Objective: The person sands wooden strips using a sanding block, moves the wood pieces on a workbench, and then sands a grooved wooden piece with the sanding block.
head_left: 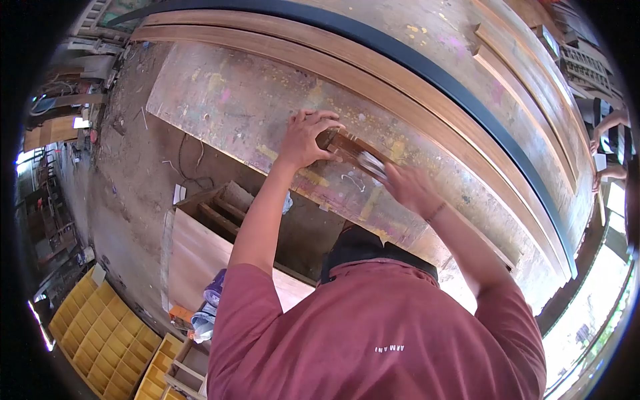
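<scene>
My left hand [308,141] is closed round the near-left end of a brown wooden strip [348,144], thumb on one side and fingers on the other. The strip lies on the paint-stained worktable [250,107] and runs down to the right, partly hidden by my right hand and forearm. Against the strip, a short way from the left hand, my right hand [411,189] grips a pale object [371,164]. Motion smears that object, so its kind cannot be made out. A thin white curl [354,181] lies on the table beside the strip.
Long wooden boards [320,65] and a dark blue-grey strip [427,63] cross the table beyond my hands. More wooden strips [527,100] lie farther right. An open wooden box [213,220] stands below the table edge. Yellow compartment trays [100,337] are lower left. Another person's hands [603,150] show far right.
</scene>
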Tool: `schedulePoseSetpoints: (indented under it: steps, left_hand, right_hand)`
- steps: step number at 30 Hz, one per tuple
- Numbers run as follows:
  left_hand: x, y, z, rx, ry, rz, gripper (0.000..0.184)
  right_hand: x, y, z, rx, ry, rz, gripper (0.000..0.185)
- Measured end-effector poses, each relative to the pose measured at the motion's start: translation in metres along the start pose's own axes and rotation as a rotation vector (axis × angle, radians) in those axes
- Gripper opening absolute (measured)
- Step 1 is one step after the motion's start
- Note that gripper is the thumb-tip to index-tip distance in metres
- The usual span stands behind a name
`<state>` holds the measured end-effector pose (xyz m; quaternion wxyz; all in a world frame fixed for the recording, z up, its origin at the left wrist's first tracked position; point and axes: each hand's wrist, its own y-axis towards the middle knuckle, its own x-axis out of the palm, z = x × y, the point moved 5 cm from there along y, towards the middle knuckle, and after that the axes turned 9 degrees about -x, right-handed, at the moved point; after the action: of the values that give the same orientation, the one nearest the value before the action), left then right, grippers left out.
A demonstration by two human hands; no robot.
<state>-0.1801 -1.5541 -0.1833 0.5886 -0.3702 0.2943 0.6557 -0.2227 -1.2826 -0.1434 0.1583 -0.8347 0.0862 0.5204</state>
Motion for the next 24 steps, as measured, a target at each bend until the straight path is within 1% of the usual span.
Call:
schedulePoseSetpoints:
  steps: [3, 4, 7, 10, 13, 14, 16, 18, 19, 21, 23, 24]
  left_hand:
    - [0.002, 0.002, -0.003, 0.018, 0.022, 0.019, 0.076]
    - [0.002, 0.000, -0.002, 0.026, 0.034, 0.013, 0.076]
    - [-0.001, 0.000, -0.001, 0.037, 0.023, 0.013, 0.077]
    - [0.001, 0.000, -0.001, 0.052, 0.014, 0.044, 0.076]
    - [0.003, 0.000, -0.004, 0.055, -0.034, 0.034, 0.075]
    - [0.003, -0.001, -0.002, 0.061, -0.036, 0.025, 0.075]
    - [0.002, 0.001, -0.002, 0.063, -0.013, 0.040, 0.076]
    - [0.002, 0.000, 0.000, 0.058, 0.017, 0.026, 0.076]
    - [0.001, 0.001, 0.000, 0.050, 0.042, 0.010, 0.076]
    - [0.001, -0.003, 0.002, 0.062, 0.028, 0.020, 0.076]
    - [-0.001, 0.001, 0.003, 0.074, 0.011, 0.047, 0.076]
    - [-0.002, 0.000, 0.004, 0.065, 0.005, 0.035, 0.076]
  right_hand:
    - [0.008, 0.078, -0.017, -0.045, -0.016, 0.065, 0.020]
    - [0.009, 0.090, -0.022, -0.046, -0.026, 0.096, 0.021]
    - [0.001, 0.055, -0.020, -0.043, -0.009, 0.084, 0.023]
    - [0.009, -0.019, 0.009, 0.003, -0.008, 0.032, 0.021]
    - [-0.004, -0.024, 0.002, 0.007, 0.014, 0.063, 0.024]
    - [-0.002, -0.013, -0.001, 0.009, 0.022, 0.032, 0.021]
    - [0.003, 0.040, -0.011, 0.015, 0.025, 0.012, 0.018]
    - [0.007, 0.081, -0.021, -0.035, 0.014, 0.149, 0.018]
    - [0.003, 0.077, -0.020, -0.035, 0.013, 0.156, 0.018]
    - [-0.002, 0.048, -0.017, -0.002, 0.008, 0.088, 0.018]
    - [0.014, -0.013, 0.013, 0.031, 0.011, -0.024, 0.019]
    - [0.012, -0.051, 0.020, 0.086, 0.018, -0.059, 0.021]
